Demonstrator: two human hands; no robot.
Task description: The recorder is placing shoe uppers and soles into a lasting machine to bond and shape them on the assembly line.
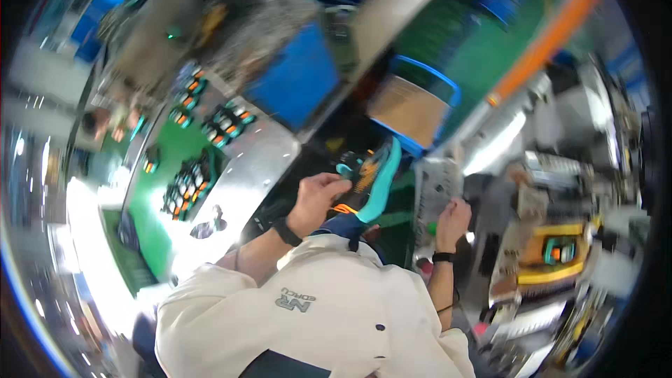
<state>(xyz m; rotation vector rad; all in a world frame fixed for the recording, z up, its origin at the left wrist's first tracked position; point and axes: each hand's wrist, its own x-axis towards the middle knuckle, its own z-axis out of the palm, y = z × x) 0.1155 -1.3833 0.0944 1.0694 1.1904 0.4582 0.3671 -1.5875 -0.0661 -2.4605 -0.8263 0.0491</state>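
My left hand [318, 199] is closed, thumb and fingers curled together, its wrist in a black band. Its fingertips overlap the edge of a shoe-shaped thing [364, 180] with a dark body, orange markings and a teal, sole-like side. Blur hides whether they grip it or anything else. Dark blue cloth [341, 224] shows at its lower end, against my cream jacket. Beside the fingers lies a smaller black and teal piece [344, 166]. My right hand [453, 224] is a loose fist with nothing visible in it, close to the metal bench on the right.
On the left, a green-topped table [150, 220] carries several black, teal and orange pieces [187, 185]. A blue-framed chair [409, 108] stands ahead, near a blue panel [297, 77]. At right, a yellow fixture [549, 276] holds a teal and black piece. An orange bar [549, 35] slants beyond.
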